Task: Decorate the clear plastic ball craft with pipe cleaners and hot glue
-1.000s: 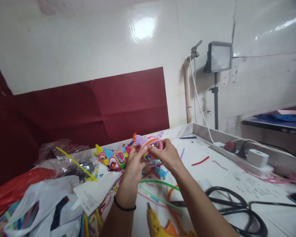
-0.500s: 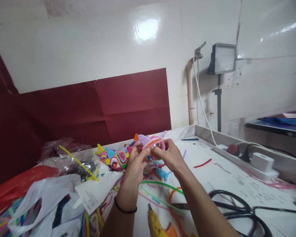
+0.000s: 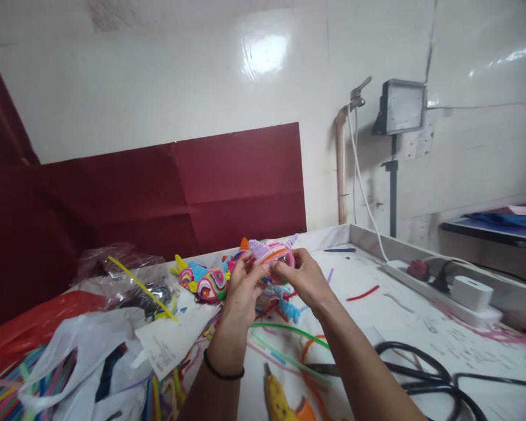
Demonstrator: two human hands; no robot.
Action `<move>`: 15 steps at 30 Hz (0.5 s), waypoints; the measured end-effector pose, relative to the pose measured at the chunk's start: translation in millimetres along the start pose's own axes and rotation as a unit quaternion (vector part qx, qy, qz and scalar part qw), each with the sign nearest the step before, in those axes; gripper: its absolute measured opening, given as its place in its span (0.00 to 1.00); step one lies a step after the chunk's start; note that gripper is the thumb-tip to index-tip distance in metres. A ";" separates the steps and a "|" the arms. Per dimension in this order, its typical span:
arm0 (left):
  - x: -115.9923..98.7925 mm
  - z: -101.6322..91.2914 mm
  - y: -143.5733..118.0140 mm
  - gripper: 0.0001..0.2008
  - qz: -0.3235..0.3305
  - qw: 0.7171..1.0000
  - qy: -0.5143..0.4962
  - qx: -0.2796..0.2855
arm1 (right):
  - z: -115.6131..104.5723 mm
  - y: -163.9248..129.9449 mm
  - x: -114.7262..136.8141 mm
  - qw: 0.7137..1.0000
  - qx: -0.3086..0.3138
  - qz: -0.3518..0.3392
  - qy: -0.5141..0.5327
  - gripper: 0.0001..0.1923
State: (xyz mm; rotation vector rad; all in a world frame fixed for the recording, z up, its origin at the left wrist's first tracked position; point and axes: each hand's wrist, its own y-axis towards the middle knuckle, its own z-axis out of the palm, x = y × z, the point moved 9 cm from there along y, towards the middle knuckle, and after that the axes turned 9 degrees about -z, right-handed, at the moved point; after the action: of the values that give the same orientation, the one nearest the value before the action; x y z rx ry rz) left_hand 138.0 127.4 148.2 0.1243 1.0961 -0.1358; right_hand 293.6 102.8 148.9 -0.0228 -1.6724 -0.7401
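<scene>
Between both hands is a pipe-cleaner figure in pink and orange, with lilac pointed pieces on top and a clear rounded part facing me. My left hand grips its left side, thumb toward the front. My right hand pinches its right edge, fingers partly hidden behind it. Just left of my left hand lies a finished-looking colourful fish-like figure with coiled stripes. Below the hands rests a light-blue pipe-cleaner piece. A yellow glue gun lies nearest me, its nozzle pointing away.
At left are a white plastic bag, a red bag and bundled pipe cleaners. A power strip runs along the right edge, with a coiled black cable before it. A lamp stands behind.
The whole view has shifted slightly, so everything appears a little further right. Both hands keep nearly the same hold on the pipe-cleaner figure.
</scene>
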 end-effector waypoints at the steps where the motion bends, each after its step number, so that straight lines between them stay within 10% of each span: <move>1: 0.1 -0.1 0.3 0.27 -0.001 1.000 -0.001 0.000 | 0.0 0.0 0.2 1.000 0.001 0.001 0.001 0.19; 15: 1.4 0.4 0.8 0.28 -0.006 1.000 -0.001 0.003 | -0.3 -1.4 1.7 1.000 -0.005 0.007 -0.003 0.19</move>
State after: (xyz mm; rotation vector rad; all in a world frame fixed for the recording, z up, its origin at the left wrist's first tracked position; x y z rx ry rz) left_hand 139.2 128.0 147.2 0.1229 1.0952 -0.1501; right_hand 292.8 100.9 149.8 -0.0434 -1.6717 -0.7395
